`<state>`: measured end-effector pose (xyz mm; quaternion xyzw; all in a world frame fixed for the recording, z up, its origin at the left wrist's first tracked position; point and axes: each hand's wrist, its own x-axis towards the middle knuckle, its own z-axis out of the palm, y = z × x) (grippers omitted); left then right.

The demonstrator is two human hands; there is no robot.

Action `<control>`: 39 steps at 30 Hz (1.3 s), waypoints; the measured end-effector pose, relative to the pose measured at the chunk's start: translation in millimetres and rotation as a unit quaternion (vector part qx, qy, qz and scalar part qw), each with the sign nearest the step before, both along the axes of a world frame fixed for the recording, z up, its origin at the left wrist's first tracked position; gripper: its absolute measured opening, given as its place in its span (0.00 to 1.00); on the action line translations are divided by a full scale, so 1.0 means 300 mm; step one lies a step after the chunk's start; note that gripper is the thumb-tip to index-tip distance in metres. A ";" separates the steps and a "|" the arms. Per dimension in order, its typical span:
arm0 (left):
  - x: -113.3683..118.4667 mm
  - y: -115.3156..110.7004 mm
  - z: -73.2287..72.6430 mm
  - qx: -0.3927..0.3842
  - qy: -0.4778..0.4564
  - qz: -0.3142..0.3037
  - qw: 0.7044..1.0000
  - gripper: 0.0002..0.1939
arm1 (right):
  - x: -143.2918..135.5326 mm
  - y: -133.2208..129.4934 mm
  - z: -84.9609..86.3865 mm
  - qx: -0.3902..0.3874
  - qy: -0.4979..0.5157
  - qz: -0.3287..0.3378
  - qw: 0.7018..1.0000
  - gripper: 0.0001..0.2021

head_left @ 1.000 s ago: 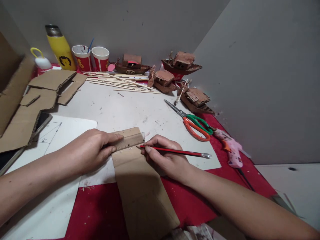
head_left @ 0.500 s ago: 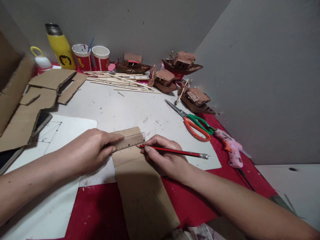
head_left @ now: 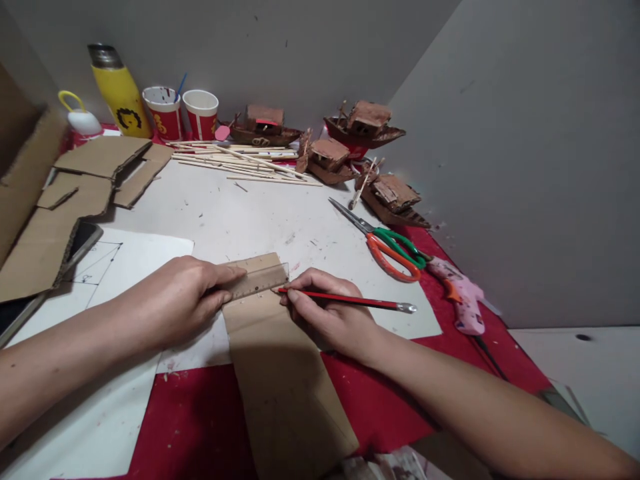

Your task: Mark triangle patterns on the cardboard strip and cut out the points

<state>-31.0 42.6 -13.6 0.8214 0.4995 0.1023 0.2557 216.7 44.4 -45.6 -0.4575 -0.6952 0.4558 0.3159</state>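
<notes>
My left hand (head_left: 193, 293) grips the left end of a clear ruler (head_left: 260, 279), its fingers closed and pressing it flat across a strip of cardboard (head_left: 287, 380). The cardboard runs toward me over the white sheet and the red cloth. In my right hand (head_left: 333, 310) is a red and black pencil (head_left: 350, 299), pinched near its point. The pencil tip meets the cardboard just below the ruler's lower edge, near its right end. A sheet of paper with a drawn figure (head_left: 100, 263) lies partly under my left forearm.
Scissors (head_left: 383, 243) and a pink glue gun (head_left: 463, 300) lie to the right. Several cardboard boats (head_left: 330, 157) and thin wooden sticks (head_left: 240, 160) are at the back, beside paper cups (head_left: 201, 117) and a yellow bottle (head_left: 120, 93). Cardboard pieces (head_left: 80, 193) are stacked at left.
Almost nothing differs. The pencil's back end has dipped slightly and shifted a little left, while both hands and the ruler stay in place on the cardboard.
</notes>
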 end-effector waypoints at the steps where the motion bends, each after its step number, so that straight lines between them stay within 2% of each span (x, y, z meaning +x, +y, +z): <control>1: 0.001 0.000 0.000 0.001 0.002 0.001 1.000 0.23 | -0.001 0.000 0.001 -0.003 0.001 0.002 1.000 0.04; 10: -0.006 0.003 -0.012 -0.001 0.005 0.008 1.000 0.24 | 0.001 0.004 0.000 -0.004 0.004 0.003 1.000 0.04; 34: -0.002 0.004 -0.004 -0.015 0.017 0.002 1.000 0.25 | -0.002 -0.002 0.005 -0.014 0.000 -0.003 1.000 0.04; 39: -0.001 0.002 -0.004 -0.010 0.021 0.003 1.000 0.24 | -0.002 0.000 0.003 -0.036 0.007 -0.006 0.999 0.04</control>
